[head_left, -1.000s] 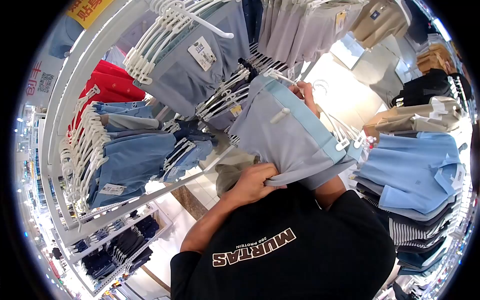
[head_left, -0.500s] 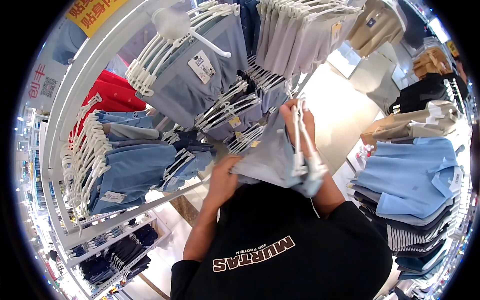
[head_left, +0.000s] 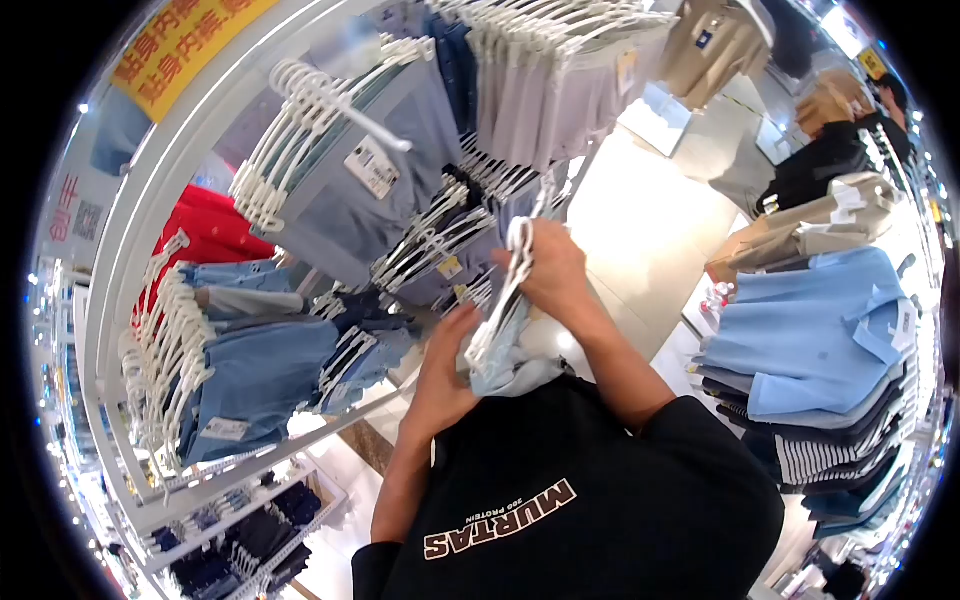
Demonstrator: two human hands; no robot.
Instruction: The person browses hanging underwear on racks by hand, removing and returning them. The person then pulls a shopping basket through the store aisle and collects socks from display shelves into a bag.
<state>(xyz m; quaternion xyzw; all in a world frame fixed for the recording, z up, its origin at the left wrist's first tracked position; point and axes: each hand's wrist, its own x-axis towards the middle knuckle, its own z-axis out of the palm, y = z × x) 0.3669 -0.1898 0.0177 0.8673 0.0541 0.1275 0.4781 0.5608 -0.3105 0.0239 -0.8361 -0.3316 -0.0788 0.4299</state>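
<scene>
Hands (head_left: pixel 553 268) have the pale garment (head_left: pixel 528 376) between them, right gripping its hangers (head_left: pixel 497 318).

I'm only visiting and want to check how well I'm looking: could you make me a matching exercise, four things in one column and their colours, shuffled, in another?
Things:
1. Clip hangers in the right hand
2. Front polo shirt at the picture's right
3. T-shirt the person wears
4. Sign at the top left

Colours:
A. Black, with lettering
B. Yellow, with red characters
C. White
D. Light blue

Right pairs: 1-C, 2-D, 3-A, 4-B
</scene>
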